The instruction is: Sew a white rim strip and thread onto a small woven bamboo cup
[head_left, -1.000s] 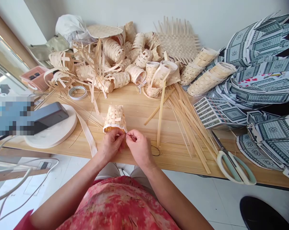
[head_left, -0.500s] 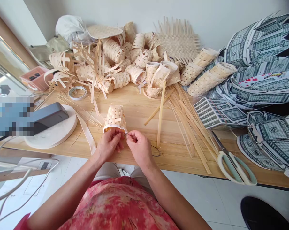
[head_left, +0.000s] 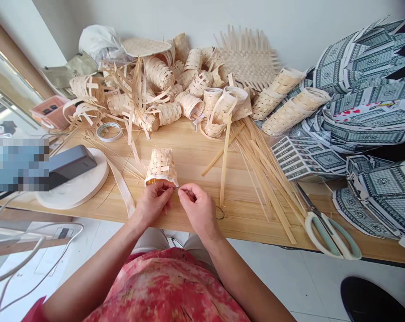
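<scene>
A small woven basket (head_left: 161,164) of pale wood strips lies tipped on the table, its white-edged mouth toward me. My left hand (head_left: 154,201) is closed at the near rim, fingertips pinching its edge. Just right of that rim, my right hand (head_left: 197,205) is closed in a pinch, its fingertips almost meeting the left ones. What sits between the right fingertips is too small to make out. A thin dark loop of thread or wire (head_left: 221,214) shows beside the right hand on the table.
Woven baskets (head_left: 168,112) and loose strips are heaped at the back. Long flat strips (head_left: 264,188) lie to the right, near scissors (head_left: 326,228). Folded-card pieces (head_left: 373,125) fill the right side. At left are a roll of tape (head_left: 108,131) and a round white coil (head_left: 88,183).
The right hand has turned slightly, its fingertips still by the basket rim. The left hand and basket hold nearly the same place.
</scene>
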`<state>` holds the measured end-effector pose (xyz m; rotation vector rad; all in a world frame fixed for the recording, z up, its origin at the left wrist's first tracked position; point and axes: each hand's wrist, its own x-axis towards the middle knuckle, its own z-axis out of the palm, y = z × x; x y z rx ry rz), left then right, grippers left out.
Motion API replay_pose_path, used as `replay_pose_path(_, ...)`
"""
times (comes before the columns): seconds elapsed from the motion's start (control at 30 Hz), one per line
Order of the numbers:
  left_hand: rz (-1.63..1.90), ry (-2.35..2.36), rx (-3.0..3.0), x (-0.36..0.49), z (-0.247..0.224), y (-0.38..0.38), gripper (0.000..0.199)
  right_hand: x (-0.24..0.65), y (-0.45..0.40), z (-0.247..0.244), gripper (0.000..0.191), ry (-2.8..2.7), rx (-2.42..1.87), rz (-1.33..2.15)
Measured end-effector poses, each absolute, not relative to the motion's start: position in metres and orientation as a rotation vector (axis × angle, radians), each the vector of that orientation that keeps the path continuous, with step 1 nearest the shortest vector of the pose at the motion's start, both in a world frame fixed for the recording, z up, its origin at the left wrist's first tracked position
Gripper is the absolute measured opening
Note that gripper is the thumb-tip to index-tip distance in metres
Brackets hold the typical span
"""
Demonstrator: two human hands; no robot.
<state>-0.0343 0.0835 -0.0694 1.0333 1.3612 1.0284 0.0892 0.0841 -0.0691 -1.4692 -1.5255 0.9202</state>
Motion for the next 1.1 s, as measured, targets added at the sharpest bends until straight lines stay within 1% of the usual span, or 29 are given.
replay_pose_path(0.17, 1.055, 1.309, 1.01, -0.034, -0.067, 0.082, 0.013, 0.095, 0.085, -0.076, 0.018, -1.655, -1.483, 0.726)
replay_pose_path(0.27, 1.063, 1.297, 0.997, -0.033, -0.068, 0.082, 0.014, 0.095, 0.087, -0.078, 0.013, -1.767, -1.537, 0.681)
replay_pose_path(0.4, 1.067, 1.334, 1.011, -0.035, -0.07, 0.082, 0.012, 0.095, 0.086, -0.072, 0.015, -1.803, -1.52, 0.709)
replay_pose_path(0.63, 1.12, 1.345, 1.003, -0.036, -0.067, 0.083, 0.01, 0.093, 0.075, -0.063, 0.016, -1.9, -1.31, 0.686)
replay_pose_path(0.77, 1.124, 1.335, 0.983, -0.037, -0.07, 0.084, 0.012, 0.096, 0.072, -0.06, 0.012, -2.036, -1.262, 0.792)
replay_pose_path(0.93, 1.136, 1.341, 0.968, -0.037, -0.069, 0.083, 0.014, 0.114, 0.067, -0.048, 0.026, -1.989, -1.303, 0.729)
replay_pose_path(1.07, 1.15, 1.346, 0.975, -0.037, -0.069, 0.081, 0.014, 0.119, 0.068, -0.044, 0.017, -1.816, -1.325, 0.809)
replay_pose_path(1.1, 1.156, 1.348, 0.98, -0.037, -0.069, 0.081, 0.014, 0.117, 0.069, -0.044, 0.017, -1.807, -1.311, 0.796)
